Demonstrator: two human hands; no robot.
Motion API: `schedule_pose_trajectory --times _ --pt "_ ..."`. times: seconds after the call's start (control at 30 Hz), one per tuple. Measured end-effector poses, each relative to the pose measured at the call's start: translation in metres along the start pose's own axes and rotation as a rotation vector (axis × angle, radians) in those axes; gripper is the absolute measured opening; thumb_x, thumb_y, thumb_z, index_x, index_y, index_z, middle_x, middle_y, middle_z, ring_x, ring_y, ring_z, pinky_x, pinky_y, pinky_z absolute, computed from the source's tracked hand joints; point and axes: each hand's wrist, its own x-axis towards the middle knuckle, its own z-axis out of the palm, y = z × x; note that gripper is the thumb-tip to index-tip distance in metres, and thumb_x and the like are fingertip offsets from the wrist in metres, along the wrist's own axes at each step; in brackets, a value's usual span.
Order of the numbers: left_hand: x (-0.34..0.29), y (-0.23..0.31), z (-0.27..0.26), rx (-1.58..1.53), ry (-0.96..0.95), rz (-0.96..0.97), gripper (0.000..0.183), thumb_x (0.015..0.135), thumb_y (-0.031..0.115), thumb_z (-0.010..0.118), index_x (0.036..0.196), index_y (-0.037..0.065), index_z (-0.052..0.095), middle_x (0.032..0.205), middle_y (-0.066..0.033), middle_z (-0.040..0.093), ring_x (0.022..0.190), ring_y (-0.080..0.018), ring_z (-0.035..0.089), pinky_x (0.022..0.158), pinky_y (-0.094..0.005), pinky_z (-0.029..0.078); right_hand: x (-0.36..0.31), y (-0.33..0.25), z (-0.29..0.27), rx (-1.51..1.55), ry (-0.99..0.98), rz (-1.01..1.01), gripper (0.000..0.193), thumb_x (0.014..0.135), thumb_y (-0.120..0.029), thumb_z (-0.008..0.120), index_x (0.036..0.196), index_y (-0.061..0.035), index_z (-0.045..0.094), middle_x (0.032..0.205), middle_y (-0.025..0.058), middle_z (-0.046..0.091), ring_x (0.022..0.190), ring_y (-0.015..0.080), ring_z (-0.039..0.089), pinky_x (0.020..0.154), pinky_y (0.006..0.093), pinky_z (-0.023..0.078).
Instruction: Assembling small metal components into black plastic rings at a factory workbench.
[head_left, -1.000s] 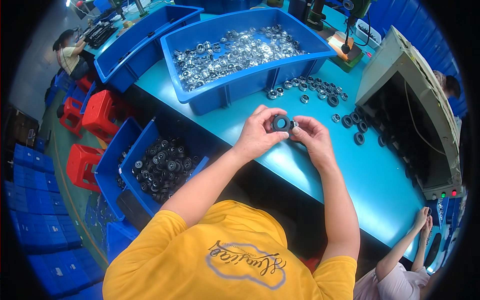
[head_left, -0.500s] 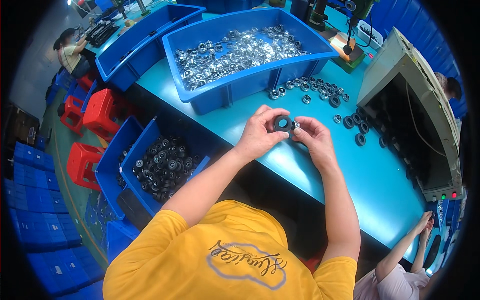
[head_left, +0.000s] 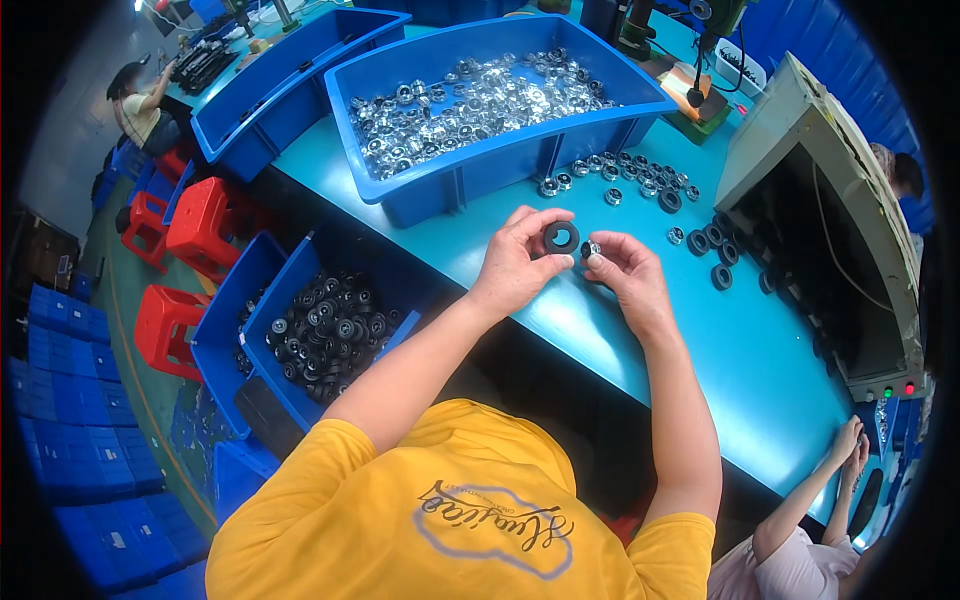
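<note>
Head camera shows the left hand [head_left: 513,265] pinching a black ring [head_left: 561,251] just beside a silver hub [head_left: 591,249] gripped by the right hand's [head_left: 637,283] fingertips, seemingly a pairing step, where joining them calls for squaring hub to opening.

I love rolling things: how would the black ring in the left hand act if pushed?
Stood on edge, the black ring would probably roll, being round. It's likely fairly stiff, since it looks circular in the left hand. Its dull surface suggests little slipperiness.
</note>
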Motion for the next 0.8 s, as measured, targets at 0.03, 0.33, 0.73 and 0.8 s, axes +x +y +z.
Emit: schedule_pose_trajectory --times 0.03,0.33,0.73,0.8 --pt "0.0001 -0.0016 0.0001 -0.023 0.002 0.003 0.051 0.081 -0.009 0.079 0.129 0.005 0.068 0.108 0.0001 0.053 0.094 -0.0079 0.060 0.083 -0.0218 0.054 0.0001 0.0005 -0.0003 0.000 -0.001 -0.002 0.033 0.094 -0.005 0.074 0.125 0.0023 0.066 0.108 0.0108 0.072 0.095 0.0167 0.070 0.086 0.0320 0.060" --pt "0.0000 -0.0023 -0.0004 -0.063 0.010 -0.013 0.052 0.085 -0.010 0.076 0.134 0.001 0.063 0.110 -0.0005 0.052 0.100 -0.0088 0.062 0.088 -0.0232 0.056 0.0008 0.0023 -0.0007 -0.010 -0.010 0.001 0.034 0.094 -0.005 0.074 0.125 0.0018 0.066 0.106 0.0101 0.072 0.093 0.0164 0.070 0.085 0.0314 0.060" --pt "0.0002 -0.0023 0.0002 -0.056 0.038 -0.025 0.050 0.081 -0.010 0.079 0.127 0.002 0.065 0.111 -0.0005 0.059 0.099 -0.0088 0.065 0.086 -0.0233 0.057 0.0019 0.0033 -0.0003 -0.008 -0.014 0.000 0.033 0.094 -0.004 0.073 0.125 0.0026 0.066 0.107 0.0106 0.072 0.095 0.0167 0.070 0.086 0.0320 0.060" --pt "0.0002 -0.0015 0.0004 -0.051 0.038 -0.025 0.049 0.081 -0.011 0.078 0.126 0.003 0.065 0.111 -0.0004 0.059 0.099 -0.0089 0.065 0.086 -0.0231 0.057 0.0006 0.0008 0.0010 -0.013 -0.008 0.008 0.033 0.094 -0.003 0.073 0.125 0.0028 0.066 0.107 0.0106 0.072 0.095 0.0167 0.070 0.086 0.0322 0.061"
